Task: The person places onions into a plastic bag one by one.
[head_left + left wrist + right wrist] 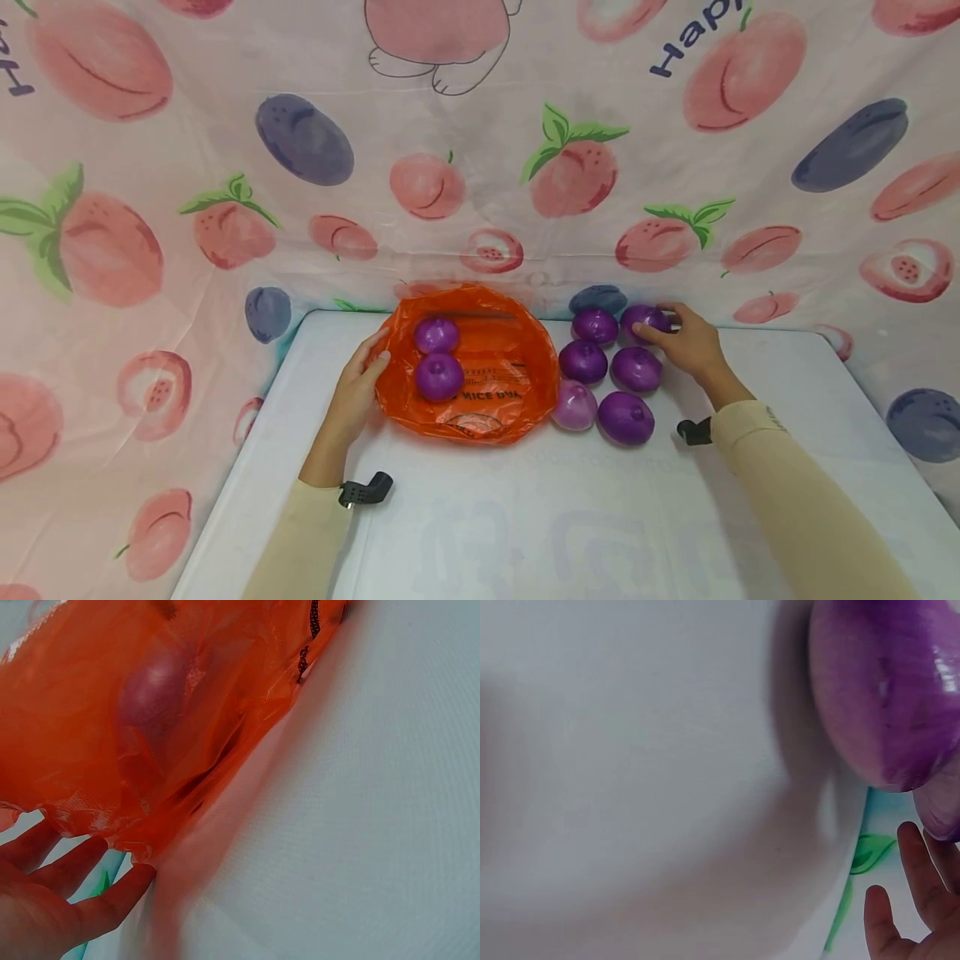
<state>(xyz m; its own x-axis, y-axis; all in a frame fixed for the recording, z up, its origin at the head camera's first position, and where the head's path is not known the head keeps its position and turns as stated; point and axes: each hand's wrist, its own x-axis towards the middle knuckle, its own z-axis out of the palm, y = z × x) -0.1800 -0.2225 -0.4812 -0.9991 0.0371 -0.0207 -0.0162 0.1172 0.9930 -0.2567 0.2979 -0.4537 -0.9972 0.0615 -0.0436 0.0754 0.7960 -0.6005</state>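
Note:
An orange plastic bag (517, 417) lies with its mouth spread wide on the white table, and two purple onions (439, 377) rest inside it. My left hand (354, 392) holds the bag's left rim, its thumb toward the bag mouth. In the left wrist view, the fingertips meet the bag's crinkled edge, and an onion shows through the plastic. To the right of the bag, several purple onions stand grouped in two columns. My right hand (692, 342) grips the far right onion (642, 320), thumb across its near side and fingers at its back right.
Nearest me in the group are a paler onion (574, 406) beside the bag's right rim and a darker onion (626, 418). A fruit-printed cloth (480, 200) hangs behind the white table (525, 517). Small black cameras sit at both wrists.

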